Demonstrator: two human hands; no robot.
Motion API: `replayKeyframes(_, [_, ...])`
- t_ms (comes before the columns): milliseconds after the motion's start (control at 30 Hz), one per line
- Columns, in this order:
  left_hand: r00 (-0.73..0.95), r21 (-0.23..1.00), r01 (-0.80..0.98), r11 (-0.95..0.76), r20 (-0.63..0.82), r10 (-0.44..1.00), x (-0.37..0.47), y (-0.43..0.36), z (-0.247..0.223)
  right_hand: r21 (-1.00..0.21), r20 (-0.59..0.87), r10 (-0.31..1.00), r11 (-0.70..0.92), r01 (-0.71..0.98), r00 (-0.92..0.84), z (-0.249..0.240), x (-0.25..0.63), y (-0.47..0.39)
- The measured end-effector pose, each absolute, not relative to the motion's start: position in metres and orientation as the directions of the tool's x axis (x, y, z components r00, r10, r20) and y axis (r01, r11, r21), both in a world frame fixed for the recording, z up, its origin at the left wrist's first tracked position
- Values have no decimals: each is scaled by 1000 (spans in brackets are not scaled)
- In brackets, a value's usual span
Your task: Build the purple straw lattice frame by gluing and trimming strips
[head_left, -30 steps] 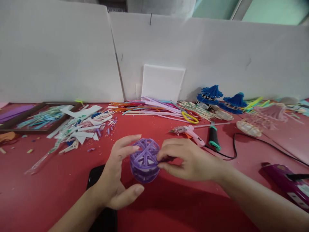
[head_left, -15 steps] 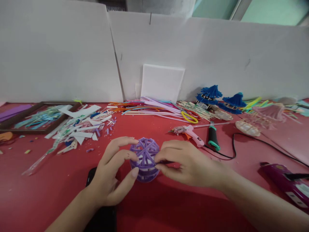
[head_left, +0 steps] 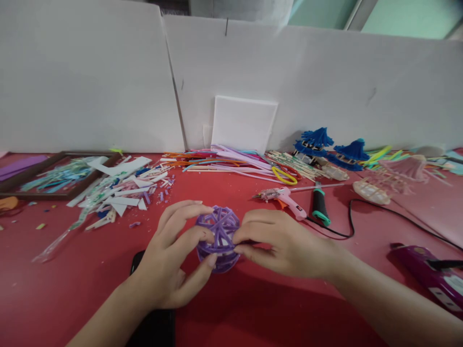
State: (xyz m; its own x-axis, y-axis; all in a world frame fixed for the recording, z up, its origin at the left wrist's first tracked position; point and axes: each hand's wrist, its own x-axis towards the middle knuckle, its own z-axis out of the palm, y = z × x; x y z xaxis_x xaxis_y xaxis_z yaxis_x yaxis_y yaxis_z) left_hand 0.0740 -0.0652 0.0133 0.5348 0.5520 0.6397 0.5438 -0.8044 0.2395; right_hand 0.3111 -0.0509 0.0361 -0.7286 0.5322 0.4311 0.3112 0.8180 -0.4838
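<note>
A small round purple lattice cage of fuzzy strips (head_left: 221, 236) stands on the red table between my hands. Its top strips cross in a star pattern, and whitish bits show through the gaps. My left hand (head_left: 177, 253) grips its left side, thumb low at the front and the other fingers over the top and side. With thumb and index finger pinched, my right hand (head_left: 278, 243) holds the cage's right edge. Whether a loose piece sits in that pinch is hidden. A black phone (head_left: 154, 323) lies partly under my left forearm.
A pink glue gun (head_left: 285, 198) and a teal-and-black cutter (head_left: 319, 207) lie to the right, near a magenta power strip (head_left: 430, 270). Yellow-handled scissors (head_left: 284, 176) rest by colored stems (head_left: 231, 161). White scraps (head_left: 130, 190) and a brown frame (head_left: 61, 196) are at left.
My left hand has shifted slightly right, its fingers and thumb reaching further onto the purple cage. My right hand keeps its pinch in nearly the same place.
</note>
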Motion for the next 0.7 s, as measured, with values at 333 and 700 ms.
replayKeyframes(333, [482,221,571,-791,690,541,80,-71,14,-468,443,533,823,321,-721,35,311,-53])
replayKeyframes(700, [484,225,584,-780,675,557,88,-73,13,-468,455,566,809,357,-687,30,304,-59])
